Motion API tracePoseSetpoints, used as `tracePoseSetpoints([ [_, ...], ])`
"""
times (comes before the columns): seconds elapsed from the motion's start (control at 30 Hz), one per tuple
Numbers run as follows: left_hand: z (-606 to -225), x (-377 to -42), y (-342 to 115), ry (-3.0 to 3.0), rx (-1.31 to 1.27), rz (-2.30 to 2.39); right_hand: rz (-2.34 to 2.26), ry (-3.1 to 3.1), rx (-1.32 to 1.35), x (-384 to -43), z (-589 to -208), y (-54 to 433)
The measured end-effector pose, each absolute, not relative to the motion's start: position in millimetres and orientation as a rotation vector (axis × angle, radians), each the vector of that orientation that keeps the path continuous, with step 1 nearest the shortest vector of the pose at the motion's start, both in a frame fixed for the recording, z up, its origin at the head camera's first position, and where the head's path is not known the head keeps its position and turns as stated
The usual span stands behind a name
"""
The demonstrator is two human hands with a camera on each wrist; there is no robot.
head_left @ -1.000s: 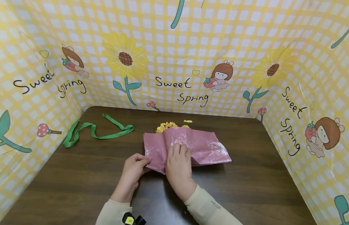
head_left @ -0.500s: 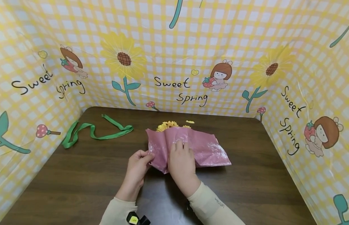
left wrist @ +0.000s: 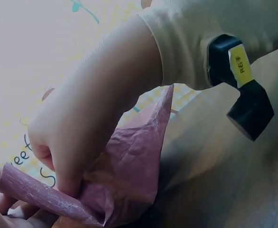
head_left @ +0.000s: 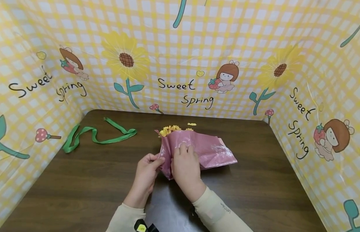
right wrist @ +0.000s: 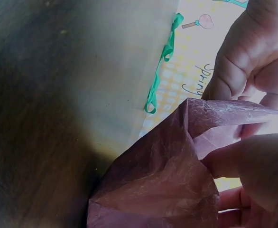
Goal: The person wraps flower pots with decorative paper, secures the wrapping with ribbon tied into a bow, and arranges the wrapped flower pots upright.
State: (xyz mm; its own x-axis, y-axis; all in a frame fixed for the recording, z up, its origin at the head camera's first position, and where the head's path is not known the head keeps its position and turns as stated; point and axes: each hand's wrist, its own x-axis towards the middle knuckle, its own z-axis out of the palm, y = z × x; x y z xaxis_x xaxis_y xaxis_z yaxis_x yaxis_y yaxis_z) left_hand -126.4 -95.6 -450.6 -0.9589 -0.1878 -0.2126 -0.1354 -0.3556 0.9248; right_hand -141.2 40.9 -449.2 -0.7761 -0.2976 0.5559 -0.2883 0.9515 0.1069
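Note:
A sheet of pink wrapping paper point(head_left: 210, 148) lies wrapped around yellow flowers point(head_left: 170, 129), whose heads show at its far edge. The left hand point(head_left: 147, 169) pinches the paper's left edge between thumb and fingers, folding it inward. Over the middle of the bundle, the right hand point(head_left: 186, 169) grips the gathered paper with bent fingers. From the left wrist, the right hand point(left wrist: 77, 128) is seen with its fingertips inside a fold. The paper point(right wrist: 153, 180) rises to a crease between both hands in the right wrist view. Stems are hidden.
A loose green ribbon point(head_left: 94, 137) lies on the table's left side. Behind the bundle is a small yellow flower piece point(head_left: 192, 124). Yellow checked cloth point(head_left: 171, 48) walls in the dark wooden table point(head_left: 264, 180) at the back and both sides.
The left hand has moved right, drawing the paper's left edge inward towards the right hand. The left flap now looks narrower and more upright. The right hand keeps its hold with little movement.

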Motion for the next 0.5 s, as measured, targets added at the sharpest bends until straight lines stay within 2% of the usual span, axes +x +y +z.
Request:
tracePoseSetpoints([
  [0.23, -449.2, -128.3, -91.3, -1.837, 0.411, -2.487, -0.025, -2.586, 0.465, -144.4, -442.5, 48.7],
  [0.5, -446.1, -132.7, -85.9, -2.042, 0.344, -2.297, 0.297, -2.672, 0.512, -148.5, -428.8, 64.1],
])
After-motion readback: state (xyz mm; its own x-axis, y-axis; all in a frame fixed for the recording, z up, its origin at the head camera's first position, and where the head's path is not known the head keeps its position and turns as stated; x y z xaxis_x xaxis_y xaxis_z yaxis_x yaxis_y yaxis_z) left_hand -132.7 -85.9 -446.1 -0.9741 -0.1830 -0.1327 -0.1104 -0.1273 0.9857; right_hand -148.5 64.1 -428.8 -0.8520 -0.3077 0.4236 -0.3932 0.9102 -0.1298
